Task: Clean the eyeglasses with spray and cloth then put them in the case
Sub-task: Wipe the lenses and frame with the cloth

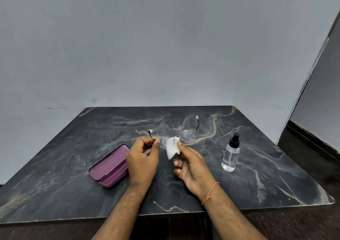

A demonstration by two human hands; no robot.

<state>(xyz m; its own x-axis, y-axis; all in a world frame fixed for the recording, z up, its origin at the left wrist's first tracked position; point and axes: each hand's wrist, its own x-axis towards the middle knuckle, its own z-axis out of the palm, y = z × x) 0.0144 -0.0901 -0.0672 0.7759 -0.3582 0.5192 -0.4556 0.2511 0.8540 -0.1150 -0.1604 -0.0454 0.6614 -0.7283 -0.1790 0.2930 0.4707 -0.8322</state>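
Observation:
Thin metal-framed eyeglasses [187, 135] are held above the dark marble table [73, 175], with spray droplets on both lenses. My left hand [142, 160] pinches the frame's left hinge and temple. My right hand [191, 166] pinches a small white cloth [173, 150] against the left lens. The purple glasses case [110, 165] lies open on the table, left of my left hand. A clear spray bottle [231, 153] with a black nozzle stands upright to the right of my right hand.
The table's far edge meets a grey wall [165, 46]. A dark floor and skirting [312, 147] lie to the right of the table. The table's front edge is close to my forearms.

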